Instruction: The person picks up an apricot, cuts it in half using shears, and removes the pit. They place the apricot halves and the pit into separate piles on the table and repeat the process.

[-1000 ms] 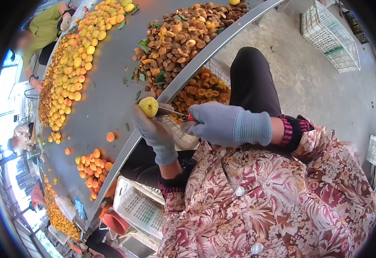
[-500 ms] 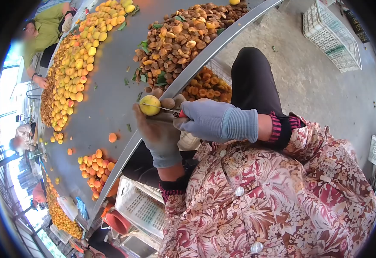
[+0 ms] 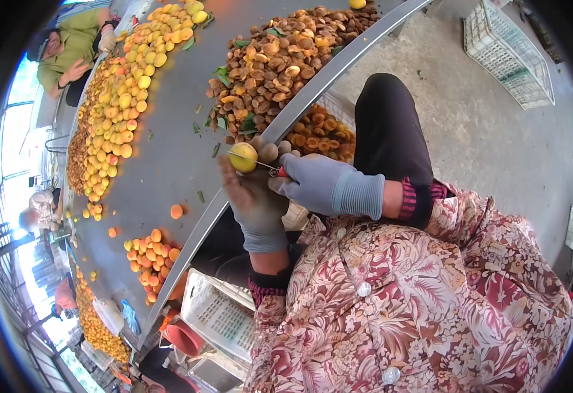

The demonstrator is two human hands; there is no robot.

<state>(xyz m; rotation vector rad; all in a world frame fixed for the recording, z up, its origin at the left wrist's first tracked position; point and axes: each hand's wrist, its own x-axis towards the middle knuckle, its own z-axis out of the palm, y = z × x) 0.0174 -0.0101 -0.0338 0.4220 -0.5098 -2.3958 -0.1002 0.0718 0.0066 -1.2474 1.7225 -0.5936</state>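
Note:
A yellow apricot (image 3: 242,158) sits at the fingertips of my left hand (image 3: 260,208), which wears a grey, stained glove and closes around the fruit. My right hand (image 3: 322,180), gloved too, grips a small knife by its red handle (image 3: 281,172). Its thin blade (image 3: 255,160) lies across the apricot, pointing left. Both hands are just off the table's metal edge, over my lap. Beyond them on the table rises a heap of brown apricot pits (image 3: 267,72) with some green leaves. Halved apricots (image 3: 322,134) fill a crate below the edge.
Whole apricots form a long pile (image 3: 119,111) across the grey table (image 3: 182,131), with a smaller pile (image 3: 152,259) nearer. White plastic crates (image 3: 218,314) stand below the table and on the floor (image 3: 509,59). A red bucket (image 3: 183,337) is underneath. A person (image 3: 70,52) works opposite.
My hands, the apricot and the knife have shifted slightly right in view, the blade still across the fruit. The person opposite has lifted a hand away from the pile.

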